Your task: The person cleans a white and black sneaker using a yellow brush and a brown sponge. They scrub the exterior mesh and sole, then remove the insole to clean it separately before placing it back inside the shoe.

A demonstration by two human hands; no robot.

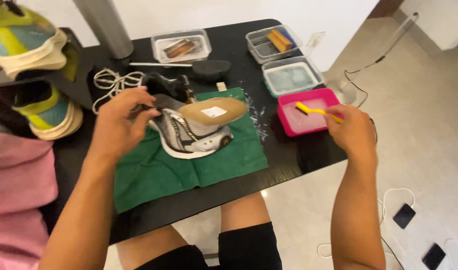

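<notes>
On the bench (289, 160), a sneaker (191, 132) was gripped at its heel by the closed left hand (120, 125) and lay sideways on a green cloth (189, 167). Further right, a yellow brush (314, 111) was clasped in the right hand (354, 131) over a pink tub (284, 117).

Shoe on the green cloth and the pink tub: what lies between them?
In the head view, between the shoe and the pink tub lie the green cloth's right edge, then wet splashes on the bare black table.
</notes>
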